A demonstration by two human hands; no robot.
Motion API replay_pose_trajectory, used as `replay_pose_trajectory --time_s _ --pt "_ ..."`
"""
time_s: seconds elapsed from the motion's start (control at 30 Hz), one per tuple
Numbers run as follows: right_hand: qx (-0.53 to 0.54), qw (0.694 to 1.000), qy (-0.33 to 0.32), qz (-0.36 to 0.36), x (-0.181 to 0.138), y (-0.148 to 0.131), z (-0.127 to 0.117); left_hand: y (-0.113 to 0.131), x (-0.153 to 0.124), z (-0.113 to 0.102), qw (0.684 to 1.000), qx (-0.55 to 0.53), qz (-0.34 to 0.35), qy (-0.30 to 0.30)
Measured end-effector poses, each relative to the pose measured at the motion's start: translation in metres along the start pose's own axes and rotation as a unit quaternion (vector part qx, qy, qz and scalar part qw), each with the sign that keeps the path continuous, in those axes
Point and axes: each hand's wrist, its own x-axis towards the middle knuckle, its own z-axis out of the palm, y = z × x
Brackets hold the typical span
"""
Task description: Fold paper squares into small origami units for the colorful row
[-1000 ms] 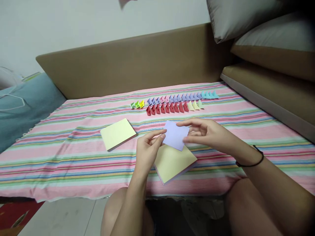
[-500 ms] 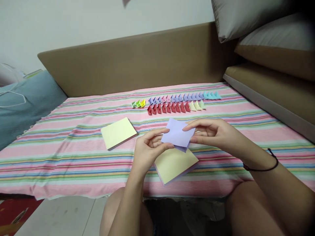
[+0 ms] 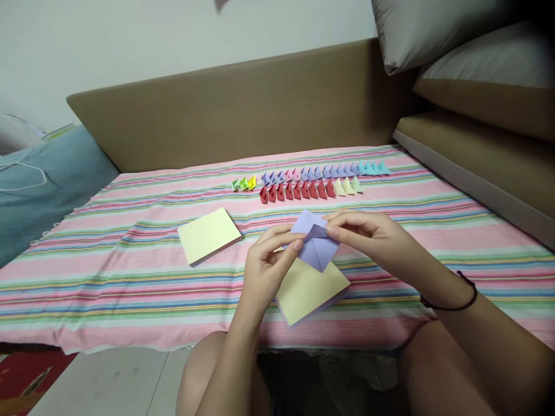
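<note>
I hold the lilac paper square [image 3: 318, 251] in the air between both hands, just above the near yellow stack [image 3: 310, 294] on the striped cover [image 3: 130, 277]; my left hand [image 3: 264, 268] pinches its left corner between thumb and forefinger; my right hand [image 3: 375, 237] pinches the folded-over top flap; the crease runs left to right from one grip to the other, the loose point hanging toward me; a second yellow stack [image 3: 208, 234] lies to the left; rows of small folded pieces [image 3: 312, 180] sit well beyond.

The flat lilac sheet [image 3: 315, 245] is now folded over — corner pointing down.
</note>
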Motion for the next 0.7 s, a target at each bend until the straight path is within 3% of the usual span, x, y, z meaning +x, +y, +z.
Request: replay_pose_trajectory --time_s 0.13,0.5,0.7 --pt "-0.022 0.999 -0.043 -0.013 0.000 0.000 0.003 0.002 -0.001 0.003 1.000 0.022 -0.008 0.000" --pt "-0.045 0.998 -0.032 -0.030 0.002 0.005 0.003 -0.001 -0.004 0.010 0.998 -0.001 -0.008 0.057" --pt "0.010 0.999 0.028 0.031 0.003 0.007 0.010 -0.003 -0.005 0.015 0.995 -0.043 -0.060 0.072"
